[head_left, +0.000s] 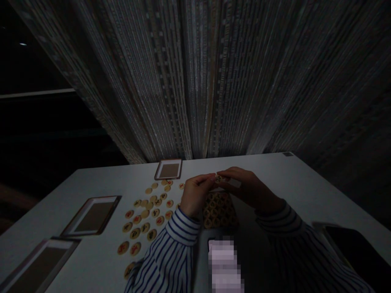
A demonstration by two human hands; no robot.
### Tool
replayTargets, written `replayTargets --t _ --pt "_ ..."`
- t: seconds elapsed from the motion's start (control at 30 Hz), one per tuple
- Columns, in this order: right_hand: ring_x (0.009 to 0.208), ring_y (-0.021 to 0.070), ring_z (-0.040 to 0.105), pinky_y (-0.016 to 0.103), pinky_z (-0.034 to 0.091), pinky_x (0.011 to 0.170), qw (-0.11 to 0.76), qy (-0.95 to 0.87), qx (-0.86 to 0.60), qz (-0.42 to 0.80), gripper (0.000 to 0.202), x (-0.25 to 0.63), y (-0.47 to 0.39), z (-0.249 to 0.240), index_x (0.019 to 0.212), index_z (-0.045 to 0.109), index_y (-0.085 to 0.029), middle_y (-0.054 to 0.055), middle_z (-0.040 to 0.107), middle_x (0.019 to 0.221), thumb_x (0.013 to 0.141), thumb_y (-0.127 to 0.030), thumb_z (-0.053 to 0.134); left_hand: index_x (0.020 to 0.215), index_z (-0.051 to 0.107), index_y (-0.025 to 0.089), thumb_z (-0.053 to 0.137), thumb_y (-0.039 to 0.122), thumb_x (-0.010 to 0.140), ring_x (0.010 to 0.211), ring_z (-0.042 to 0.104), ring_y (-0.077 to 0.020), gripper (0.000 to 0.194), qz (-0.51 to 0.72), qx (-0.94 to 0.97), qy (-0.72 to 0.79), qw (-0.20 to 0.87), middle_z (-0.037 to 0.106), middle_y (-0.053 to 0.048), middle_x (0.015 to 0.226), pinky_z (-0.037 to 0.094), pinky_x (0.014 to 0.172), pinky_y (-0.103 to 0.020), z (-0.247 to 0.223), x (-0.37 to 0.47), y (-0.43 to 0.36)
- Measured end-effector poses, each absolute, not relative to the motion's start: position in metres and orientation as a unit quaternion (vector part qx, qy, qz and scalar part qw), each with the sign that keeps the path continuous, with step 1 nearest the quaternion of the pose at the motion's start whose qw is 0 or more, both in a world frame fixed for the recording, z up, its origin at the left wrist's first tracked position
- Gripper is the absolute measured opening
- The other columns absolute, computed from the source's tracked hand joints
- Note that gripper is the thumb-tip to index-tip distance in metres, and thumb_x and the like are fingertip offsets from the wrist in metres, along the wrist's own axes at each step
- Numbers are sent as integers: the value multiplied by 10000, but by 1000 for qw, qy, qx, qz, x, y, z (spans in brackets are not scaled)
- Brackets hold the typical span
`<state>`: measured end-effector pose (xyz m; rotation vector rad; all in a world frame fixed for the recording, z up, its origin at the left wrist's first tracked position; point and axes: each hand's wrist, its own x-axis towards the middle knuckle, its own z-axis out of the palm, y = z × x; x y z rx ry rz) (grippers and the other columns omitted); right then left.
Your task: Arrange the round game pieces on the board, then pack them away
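Observation:
Before me, my left hand [194, 194] and my right hand [249, 186] meet fingertip to fingertip over the table. Between them is one round xiangqi piece [218, 178] with a dark character, pinched by the fingers of both. Just below my hands is a compact block of xiangqi pieces [218, 211] set close together in rows; whether a box holds them is too dark to tell. Loose xiangqi pieces [145, 228] lie scattered left of my left forearm, some with red characters, some with black, some showing plain faces. My left sleeve covers part of that group.
On the white table [100, 181], a framed panel [168, 169] stands out at the back, with another framed panel [91, 215] at left and a third [42, 264] nearer. A dark flat object [360, 252] lies right. String curtains [198, 81] hang behind. A pixelated patch covers the front middle.

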<state>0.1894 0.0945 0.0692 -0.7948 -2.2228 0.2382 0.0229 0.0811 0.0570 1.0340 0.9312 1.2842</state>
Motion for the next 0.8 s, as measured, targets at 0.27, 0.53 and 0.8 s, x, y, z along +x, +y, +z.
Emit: replayTargets --t 0.27,0.53,0.8 --pt "781 179 590 351 469 695 329 -885 -327 29 257 189 96 67 1000 610 -182 74 665 872 829 -360 541 758 727 127 736 306 603 678 629 -168 237 521 472 424 570 709 -71 721 497 694 -292 53 20 85" --pt "755 177 590 334 452 670 274 -898 -343 35 232 191 96 62 992 620 -184 57 665 829 816 -324 563 746 734 151 659 246 666 692 626 -174 146 462 530 432 565 715 -56 725 481 687 -275 55 17 86" --pt "753 173 598 315 450 676 259 -897 -359 12 197 194 101 53 962 624 -181 61 667 830 793 -269 572 823 729 168 611 175 703 747 631 -201 169 437 607 513 422 714 -70 775 469 748 -303 44 9 95"
